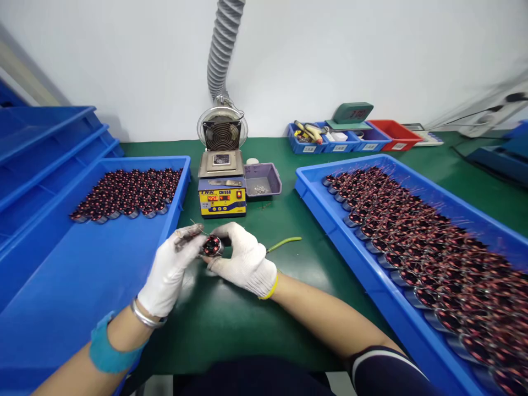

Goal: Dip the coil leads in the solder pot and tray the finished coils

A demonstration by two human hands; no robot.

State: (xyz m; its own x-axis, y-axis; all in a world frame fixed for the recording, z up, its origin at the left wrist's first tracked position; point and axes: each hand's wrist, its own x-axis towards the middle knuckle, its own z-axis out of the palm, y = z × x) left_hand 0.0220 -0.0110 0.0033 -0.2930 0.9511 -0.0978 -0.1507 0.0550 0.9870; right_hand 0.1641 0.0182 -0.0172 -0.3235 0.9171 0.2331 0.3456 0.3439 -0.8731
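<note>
Both hands wear white knit gloves and meet over the green mat in front of me. Between them is a small round wound coil part (212, 246) with copper windings and thin wire leads. My left hand (172, 269) pinches its left side with thumb and fingers. My right hand (243, 258) grips the right side, fingers curled around it. A green-handled tool (284, 242) lies on the mat just right of my right hand.
A solder pot (221, 190) with a lit display stands behind the hands, a fan and exhaust hose above it, a grey dish (263, 179) beside it. Blue tray (61, 275) at left holds several coils; blue tray (371, 275) at right is full. Small bins (350, 140) sit at the back.
</note>
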